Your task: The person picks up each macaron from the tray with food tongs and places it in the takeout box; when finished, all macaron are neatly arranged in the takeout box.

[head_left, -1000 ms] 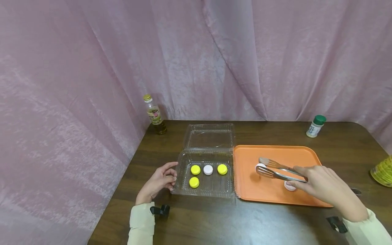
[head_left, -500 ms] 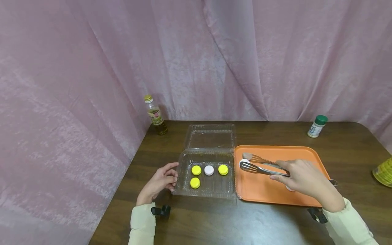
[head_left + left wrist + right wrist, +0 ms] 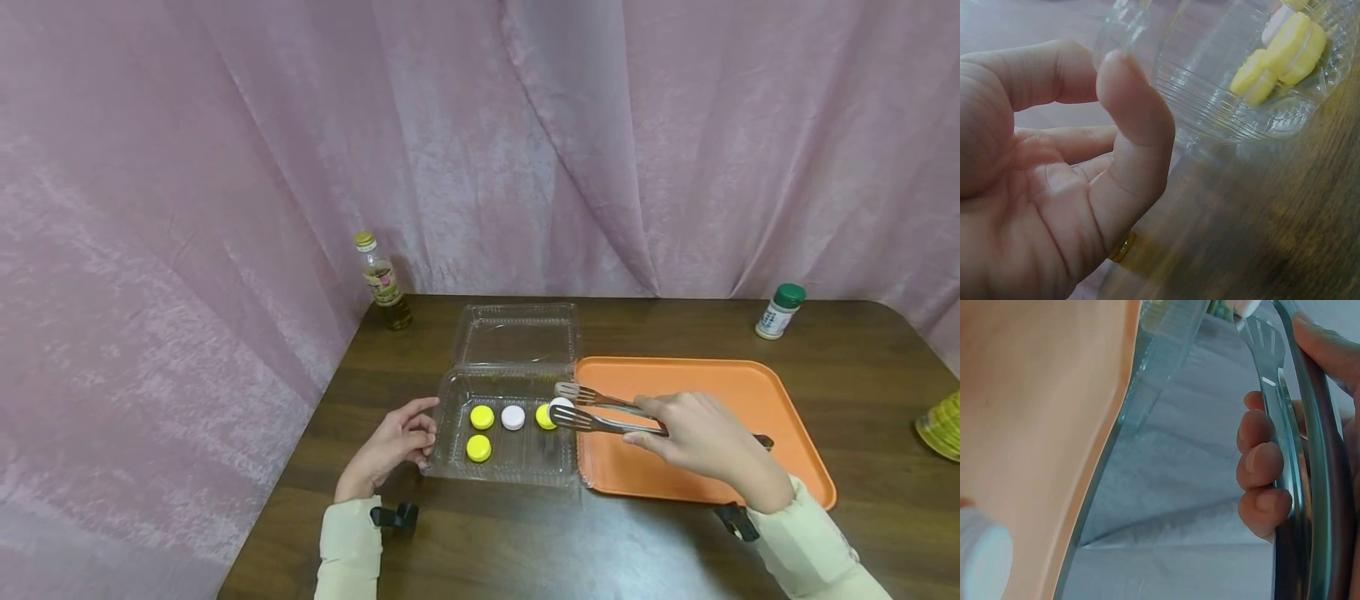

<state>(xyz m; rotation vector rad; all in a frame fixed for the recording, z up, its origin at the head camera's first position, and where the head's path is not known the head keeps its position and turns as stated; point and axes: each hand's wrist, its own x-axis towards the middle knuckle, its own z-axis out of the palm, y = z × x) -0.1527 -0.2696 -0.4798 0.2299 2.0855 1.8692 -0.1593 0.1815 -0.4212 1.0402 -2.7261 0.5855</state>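
The person's right hand (image 3: 693,435) is gripping a pair of metal tongs (image 3: 600,410), fingers curled round the handles, and the tong tips are pinching a white cap (image 3: 561,405) over the right end of the clear plastic container (image 3: 501,462). The cap is hovering just beside a yellow cap (image 3: 543,416) in the container's back row, possibly touching it; from the head view I cannot tell. A white cap (image 3: 513,417) and two more yellow caps (image 3: 481,417) are lying inside as well. The left hand (image 3: 390,446) is resting on the table with relaxed fingers against the container's left wall, gripping nothing. The container's lid (image 3: 514,333) is lying open behind it.

The orange tray (image 3: 750,392) is sitting just right of the container on a dark wooden table (image 3: 562,542). A small bottle with a yellow cap (image 3: 381,282) is standing at the far left corner, a green-lidded jar (image 3: 778,310) at the far right. Pink curtains (image 3: 300,150) are hanging all round.
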